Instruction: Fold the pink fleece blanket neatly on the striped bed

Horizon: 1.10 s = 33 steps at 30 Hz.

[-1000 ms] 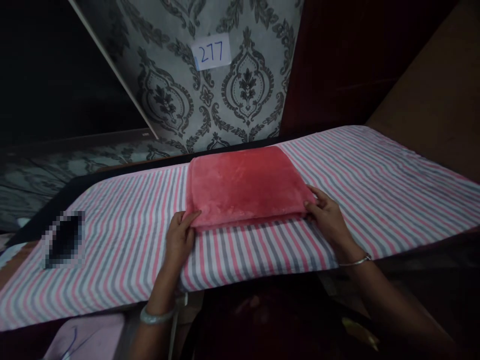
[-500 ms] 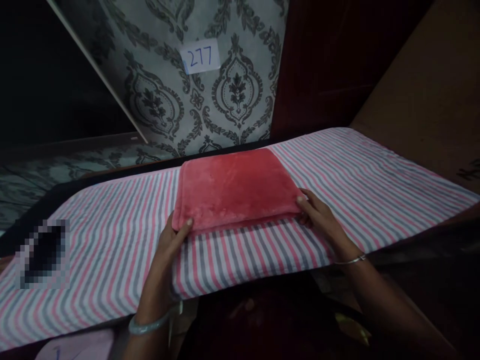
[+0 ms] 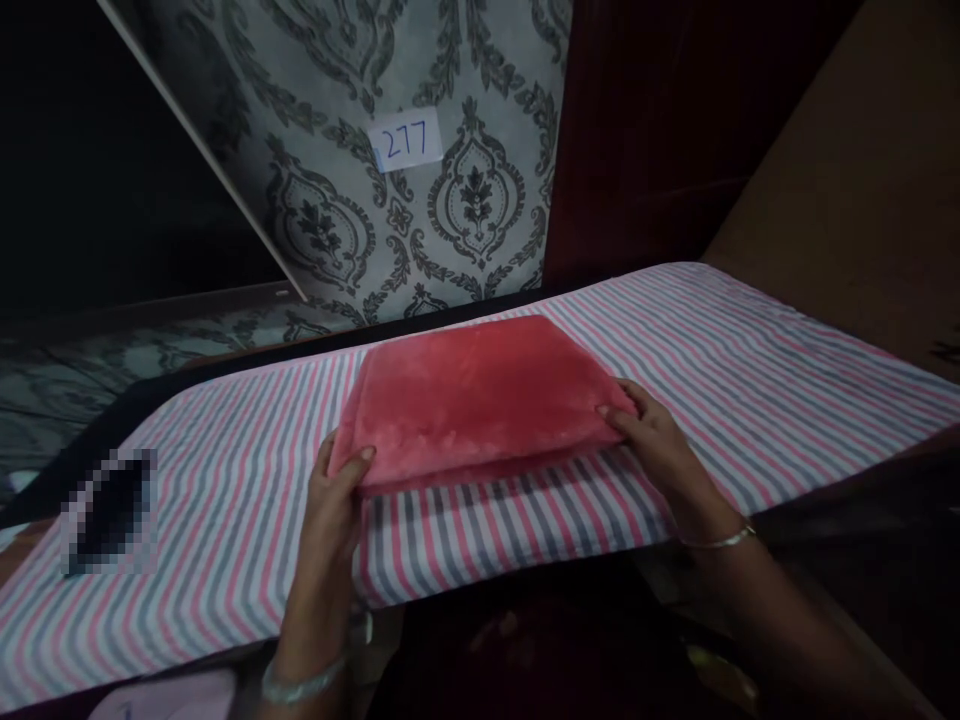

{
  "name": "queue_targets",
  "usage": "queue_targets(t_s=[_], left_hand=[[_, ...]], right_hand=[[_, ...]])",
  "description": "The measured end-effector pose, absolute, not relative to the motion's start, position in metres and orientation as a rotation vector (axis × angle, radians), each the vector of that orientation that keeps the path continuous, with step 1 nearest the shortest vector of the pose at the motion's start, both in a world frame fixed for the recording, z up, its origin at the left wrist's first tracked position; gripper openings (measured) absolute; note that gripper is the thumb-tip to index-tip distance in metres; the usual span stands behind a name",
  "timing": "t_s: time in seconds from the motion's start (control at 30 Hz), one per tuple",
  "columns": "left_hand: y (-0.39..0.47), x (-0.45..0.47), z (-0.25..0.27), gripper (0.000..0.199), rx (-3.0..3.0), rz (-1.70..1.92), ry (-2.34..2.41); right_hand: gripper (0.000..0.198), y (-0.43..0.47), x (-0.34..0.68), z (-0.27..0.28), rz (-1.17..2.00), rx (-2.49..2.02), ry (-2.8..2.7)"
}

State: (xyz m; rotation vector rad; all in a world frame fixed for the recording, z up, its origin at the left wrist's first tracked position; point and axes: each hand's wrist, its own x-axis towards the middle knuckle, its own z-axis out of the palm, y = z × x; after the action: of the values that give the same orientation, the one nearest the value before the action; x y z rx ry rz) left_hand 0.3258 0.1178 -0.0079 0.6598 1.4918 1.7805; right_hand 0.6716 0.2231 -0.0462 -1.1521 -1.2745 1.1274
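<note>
A folded, plush red-pink cloth, like a small blanket or towel point(image 3: 480, 395), lies across the middle of the striped sheet point(image 3: 225, 520). My left hand point(image 3: 334, 490) grips its near left corner, thumb on top and fingers around the side. At the near right corner my right hand point(image 3: 652, 435) pinches the cloth, thumb above and some fingertips hidden beneath. The front edge is raised slightly above the sheet and shows stacked layers. A bangle circles each wrist.
A pixelated dark patch point(image 3: 112, 510) covers something at the left of the sheet. Behind stands a patterned wall with a paper marked 277 point(image 3: 407, 140). A dark screen-like panel point(image 3: 135, 180) is at left, with a brown board point(image 3: 847, 180) at right.
Both hands have drawn the folded cloth slightly nearer to me and spread a little wider apart. Its near edge looks lifted more. The view has shifted slightly.
</note>
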Motion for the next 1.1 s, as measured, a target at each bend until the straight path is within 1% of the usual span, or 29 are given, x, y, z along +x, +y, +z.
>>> queue_targets(t_s=[0.1, 0.23, 0.33, 0.4, 0.5, 0.57, 0.63, 0.7, 0.8, 0.97, 1.03, 1.1], left_hand=[[0.091, 0.326, -0.010, 0.074, 0.653, 1.668, 1.614], [0.068, 0.319, -0.029, 0.083, 0.607, 1.421, 1.757], [0.064, 0.313, -0.030, 0.086, 0.756, 1.351, 1.831], [0.062, 0.312, -0.022, 0.086, 0.958, 1.339, 1.977], [0.063, 0.321, -0.007, 0.082, 1.418, 1.367, 2.195], [0.069, 0.334, 0.001, 0.077, 1.788, 1.328, 2.206], [0.085, 0.349, 0.008, 0.072, 2.090, 1.196, 2.134], [0.110, 0.363, 0.017, 0.067, 2.271, 1.038, 2.066], [0.157, 0.379, 0.039, 0.063, 2.358, 0.793, 2.128], [0.232, 0.400, 0.074, 0.063, 2.209, 0.173, 2.334], [0.253, 0.404, 0.071, 0.062, 2.068, 0.022, 2.412], [0.265, 0.402, 0.055, 0.064, 1.985, -0.035, 2.484]], right_hand=[[0.059, 0.202, 0.685, -0.052, 1.053, -1.256, -1.340], [0.070, 0.187, 0.698, -0.070, 1.205, -1.315, -1.390], [0.076, 0.191, 0.709, -0.075, 1.235, -1.316, -1.513], [0.074, 0.197, 0.716, -0.068, 1.060, -1.372, -1.651], [0.069, 0.203, 0.709, -0.047, 0.541, -1.407, -1.785], [0.066, 0.206, 0.688, -0.030, 0.275, -1.317, -1.888], [0.063, 0.210, 0.658, -0.014, 0.167, -1.189, -2.065], [0.064, 0.222, 0.626, -0.001, 0.128, -1.116, -2.253], [0.063, 0.253, 0.585, 0.014, 0.084, -1.236, -2.420], [0.055, 0.308, 0.542, 0.031, 0.117, -1.560, -2.540], [0.052, 0.319, 0.530, 0.030, 0.141, -1.638, -2.516], [0.050, 0.324, 0.522, 0.022, 0.151, -1.671, -2.483]])
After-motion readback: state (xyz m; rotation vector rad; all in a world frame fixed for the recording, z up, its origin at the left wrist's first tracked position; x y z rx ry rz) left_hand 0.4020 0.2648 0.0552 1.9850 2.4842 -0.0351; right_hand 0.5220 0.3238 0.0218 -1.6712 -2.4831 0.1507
